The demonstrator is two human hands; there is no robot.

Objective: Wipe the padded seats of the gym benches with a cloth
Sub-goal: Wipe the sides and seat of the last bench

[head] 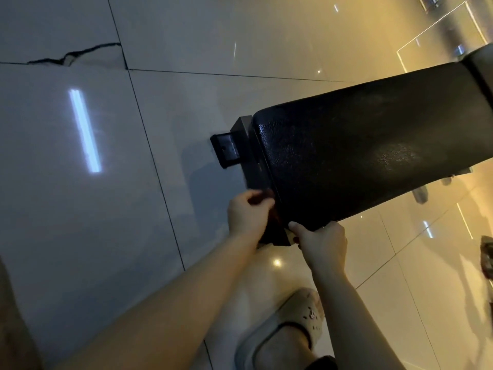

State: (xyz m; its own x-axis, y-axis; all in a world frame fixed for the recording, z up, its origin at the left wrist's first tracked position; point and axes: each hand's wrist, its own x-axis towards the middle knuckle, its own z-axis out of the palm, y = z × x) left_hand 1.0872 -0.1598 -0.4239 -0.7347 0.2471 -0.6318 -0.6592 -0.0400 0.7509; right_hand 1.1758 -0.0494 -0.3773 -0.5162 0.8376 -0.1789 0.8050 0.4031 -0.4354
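A black padded bench seat (373, 145) runs from the middle of the view toward the upper right, its textured top catching a dull shine. My left hand (248, 214) is at the pad's near end, fingers curled on a dark brownish cloth (266, 196) held against the end edge. My right hand (320, 244) grips the pad's near corner, thumb on top and fingers hidden beneath. Below the hands a dark part of the bench frame (277, 237) shows.
The bench's metal foot (224, 149) sticks out to the left on glossy floor tiles; one tile is cracked (74, 54). My foot in a beige sandal (288, 329) stands below the bench end. A second pad (482, 60) adjoins at the upper right. Another sandal (486, 257) is at the right edge.
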